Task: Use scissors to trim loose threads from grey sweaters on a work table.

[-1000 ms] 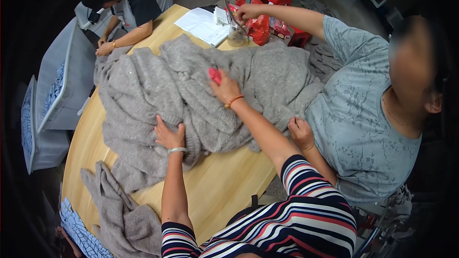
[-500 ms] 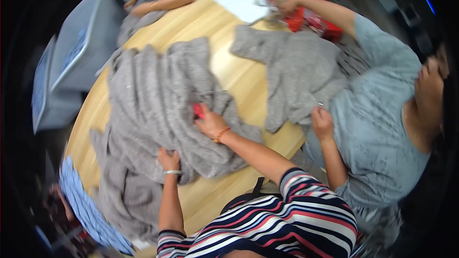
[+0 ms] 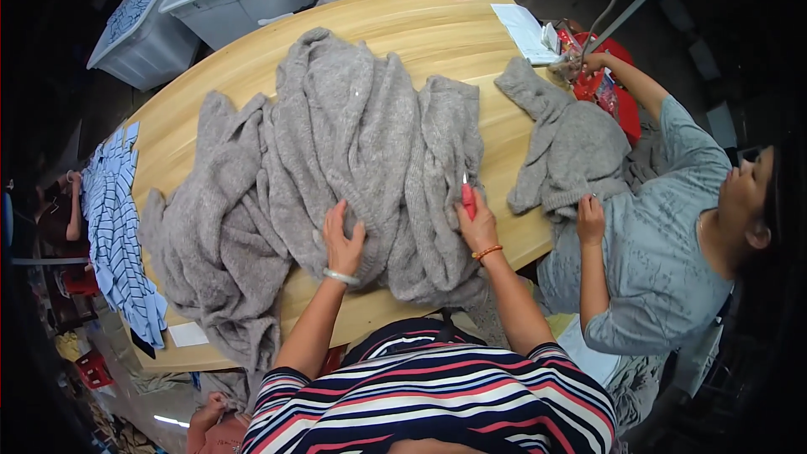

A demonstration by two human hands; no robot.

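A grey knitted sweater [image 3: 353, 109] lies spread and rumpled across the table in front of me. My left hand [image 3: 343, 242], a pale bangle on its wrist, rests on the sweater's near part with fingers apart, gripping nothing. At the sweater's right side, my right hand [image 3: 479, 225] is closed around a small tool with a red handle [image 3: 468, 200] and a thin metal tip pointing away from me; its exact kind is too small to tell. Another grey knitted garment [image 3: 223, 244] is heaped to the left, against the first.
Blue checked cloth [image 3: 122, 227] hangs over the left edge of the wooden table [image 3: 454, 25]. Plastic bins [image 3: 239, 4] stand beyond it. At right, a co-worker [image 3: 656, 227] handles a grey garment [image 3: 580, 143] near white papers [image 3: 523, 32] and a red container [image 3: 626, 109].
My view has turned, and the sweater lies more spread out. My right hand has moved right with the red-handled tool. My left hand's fingers now show spread on the knit.
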